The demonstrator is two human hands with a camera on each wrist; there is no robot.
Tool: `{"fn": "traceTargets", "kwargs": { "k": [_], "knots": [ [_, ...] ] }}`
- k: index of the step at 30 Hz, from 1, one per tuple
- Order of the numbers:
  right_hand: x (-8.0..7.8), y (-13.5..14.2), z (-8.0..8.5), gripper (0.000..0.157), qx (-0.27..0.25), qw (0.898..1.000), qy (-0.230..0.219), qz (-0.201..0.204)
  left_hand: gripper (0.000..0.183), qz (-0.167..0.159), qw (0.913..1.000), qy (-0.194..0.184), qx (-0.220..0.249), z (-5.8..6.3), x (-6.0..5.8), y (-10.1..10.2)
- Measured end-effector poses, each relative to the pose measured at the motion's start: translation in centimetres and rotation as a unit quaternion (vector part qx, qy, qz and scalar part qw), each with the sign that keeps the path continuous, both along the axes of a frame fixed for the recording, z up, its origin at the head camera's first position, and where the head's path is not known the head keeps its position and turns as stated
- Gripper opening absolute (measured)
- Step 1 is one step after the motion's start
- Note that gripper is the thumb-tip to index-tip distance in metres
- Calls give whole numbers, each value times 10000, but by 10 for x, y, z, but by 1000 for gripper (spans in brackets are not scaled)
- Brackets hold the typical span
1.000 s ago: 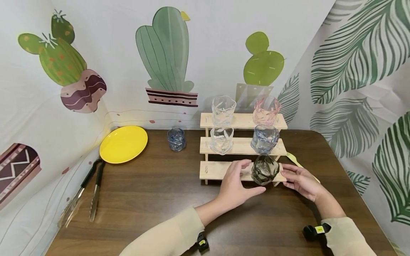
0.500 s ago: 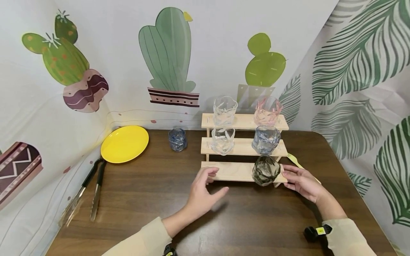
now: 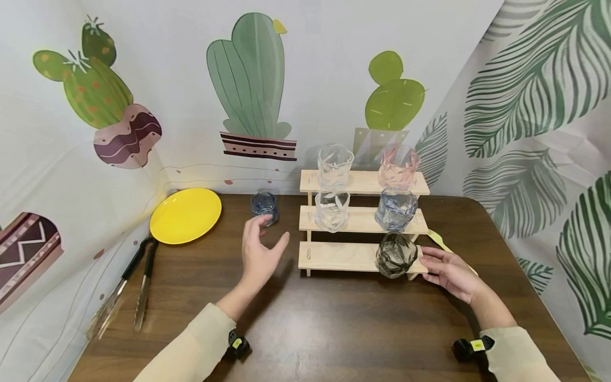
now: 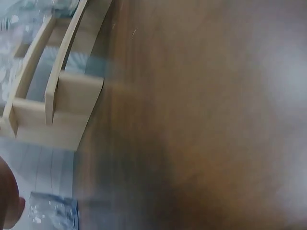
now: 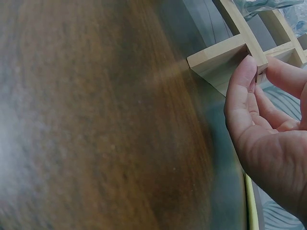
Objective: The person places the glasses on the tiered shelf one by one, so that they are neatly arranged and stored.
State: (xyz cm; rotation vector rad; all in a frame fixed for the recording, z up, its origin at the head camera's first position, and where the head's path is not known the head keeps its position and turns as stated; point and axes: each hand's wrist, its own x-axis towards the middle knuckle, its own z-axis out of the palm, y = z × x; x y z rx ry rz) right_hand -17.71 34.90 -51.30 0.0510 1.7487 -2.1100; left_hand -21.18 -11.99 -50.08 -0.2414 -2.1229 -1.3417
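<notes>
My left hand (image 3: 259,253) reaches over the table with fingers spread and nothing in them, its fingertips overlapping the near side of a small dark blue glass (image 3: 264,202). In the left wrist view that blue glass (image 4: 53,212) sits at the lower left, by a fingertip. With thumb and fingers, my right hand (image 3: 448,272) pinches the right end of the lowest step of a three-tier wooden shelf (image 3: 339,255). The right wrist view shows this pinch on the board's corner. On that step stands a smoky grey glass (image 3: 396,255), close to the right hand.
The middle tier bears a clear glass (image 3: 332,211) and a light blue glass (image 3: 396,210); the top tier holds another clear glass (image 3: 335,167) and a pink one (image 3: 399,167). A yellow plate (image 3: 186,216) and tongs (image 3: 143,281) lie left. A yellow-green fork (image 3: 438,240) lies right.
My left hand has moved away from the smoky grey glass, leftward and then back to the dark blue glass. The right hand keeps its place on the shelf.
</notes>
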Motion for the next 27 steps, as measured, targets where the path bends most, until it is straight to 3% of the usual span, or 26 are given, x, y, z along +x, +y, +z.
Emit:
{"fn": "traceTargets", "kwargs": {
  "k": [5, 15, 27],
  "knots": [
    [1, 0, 0, 24, 53, 10000, -18, -4, 66, 457, 9988, -38, -183, -2, -24, -8],
    [1, 0, 1, 26, -13, 10000, 2, 9, 99, 725, 9923, -989, -160, -15, -65, -13],
    [1, -1, 2, 24, 55, 10000, 0, 9, 106, 952, 9785, -1753, 532, -30, -93, -19]
  ]
}}
